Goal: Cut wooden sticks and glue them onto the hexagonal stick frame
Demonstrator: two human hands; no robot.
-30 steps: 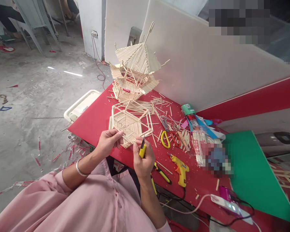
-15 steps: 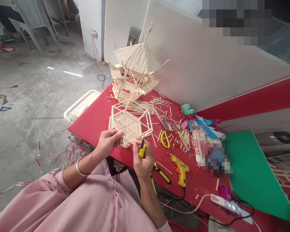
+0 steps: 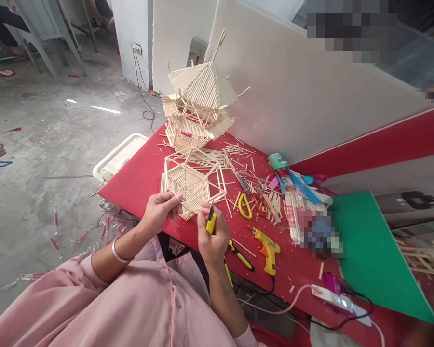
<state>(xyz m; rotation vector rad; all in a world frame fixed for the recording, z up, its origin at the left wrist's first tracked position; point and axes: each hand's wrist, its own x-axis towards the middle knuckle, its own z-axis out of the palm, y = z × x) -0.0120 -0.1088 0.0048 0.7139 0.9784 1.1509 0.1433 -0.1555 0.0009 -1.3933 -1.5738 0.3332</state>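
A flat hexagonal panel of thin wooden sticks lies on the red table. My left hand pinches the panel's near left edge, fingers closed on it. My right hand is wrapped round a yellow and black cutter, whose tip points up at the panel's near edge. Behind the panel stands a tall stick-built tower model with a sloped roof.
Right of the panel lie yellow-handled scissors, loose sticks, a yellow glue gun, a stick packet and a green sheet. A white board backs the table. A white tray sits at the table's left end.
The view has shifted slightly, so everything sits a little lower left in the frame. Both hands keep the same hold on the panel and the cutter.
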